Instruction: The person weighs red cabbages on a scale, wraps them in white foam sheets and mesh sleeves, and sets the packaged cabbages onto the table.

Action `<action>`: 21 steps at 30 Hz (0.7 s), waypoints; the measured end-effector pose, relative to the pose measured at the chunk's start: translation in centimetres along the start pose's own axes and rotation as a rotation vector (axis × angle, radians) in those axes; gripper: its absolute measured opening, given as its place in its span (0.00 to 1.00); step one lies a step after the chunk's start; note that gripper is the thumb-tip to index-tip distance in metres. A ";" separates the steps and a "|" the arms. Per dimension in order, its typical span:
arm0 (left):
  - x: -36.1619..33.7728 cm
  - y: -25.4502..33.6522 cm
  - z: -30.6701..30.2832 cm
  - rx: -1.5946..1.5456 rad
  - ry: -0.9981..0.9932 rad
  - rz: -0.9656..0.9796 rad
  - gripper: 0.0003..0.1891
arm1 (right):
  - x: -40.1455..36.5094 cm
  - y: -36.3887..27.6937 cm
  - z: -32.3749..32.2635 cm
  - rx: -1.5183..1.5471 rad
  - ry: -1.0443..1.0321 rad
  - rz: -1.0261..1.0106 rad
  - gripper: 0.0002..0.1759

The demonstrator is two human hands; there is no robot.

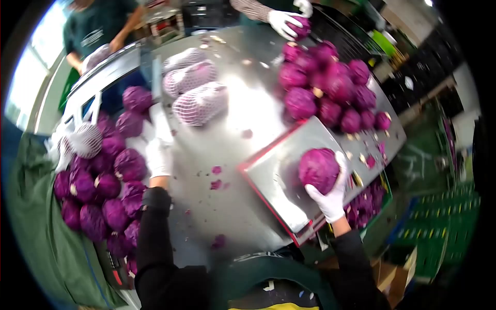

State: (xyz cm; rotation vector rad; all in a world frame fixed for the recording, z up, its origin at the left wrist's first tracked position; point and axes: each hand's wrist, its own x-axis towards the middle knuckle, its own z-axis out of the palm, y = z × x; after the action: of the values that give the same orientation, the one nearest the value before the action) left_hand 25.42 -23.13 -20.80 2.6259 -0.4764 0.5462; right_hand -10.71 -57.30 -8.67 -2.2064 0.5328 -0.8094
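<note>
We should cradle, not squeeze, the cabbage our right hand grasps; whether our left hand grips, we cannot tell

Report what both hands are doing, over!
Right hand cupping red cabbage over steel platform. Left hand beside cabbage heap. Leaf scraps on metal table, none apparently blocking.
</note>
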 end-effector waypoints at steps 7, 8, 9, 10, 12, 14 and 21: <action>3.5 9.3 -15.1 -0.369 0.412 0.181 0.16 | -1.0 -1.7 -3.3 -0.315 -0.116 -0.181 0.58; 3.2 12.9 -17.5 -0.758 0.319 0.024 0.20 | -0.7 -2.1 -3.6 -0.335 -0.149 -0.164 0.59; 3.4 13.5 -18.5 -0.865 0.266 0.035 0.20 | -0.5 -2.2 -3.8 -0.353 -0.185 -0.145 0.59; 3.3 15.5 -20.3 -0.891 0.273 0.078 0.20 | -0.4 -1.9 -4.1 -0.357 -0.187 -0.134 0.59; 2.8 20.0 -22.4 -1.049 0.199 0.098 0.20 | 0.3 -1.7 -4.8 -0.187 -0.081 -0.166 0.50; 2.0 23.6 -22.7 -1.301 0.029 0.038 0.19 | 2.3 -3.9 -6.3 0.071 -0.001 -0.117 0.38; -2.9 38.2 -17.6 -1.434 -0.608 0.138 0.09 | 6.7 -10.5 -4.4 1.100 -0.042 0.177 0.18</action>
State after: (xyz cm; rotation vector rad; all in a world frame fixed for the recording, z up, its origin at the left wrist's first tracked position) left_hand 2.23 -47.03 5.05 1.2892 -0.8108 -0.4839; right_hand -7.55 -56.43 4.15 -1.1403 0.1645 -0.7059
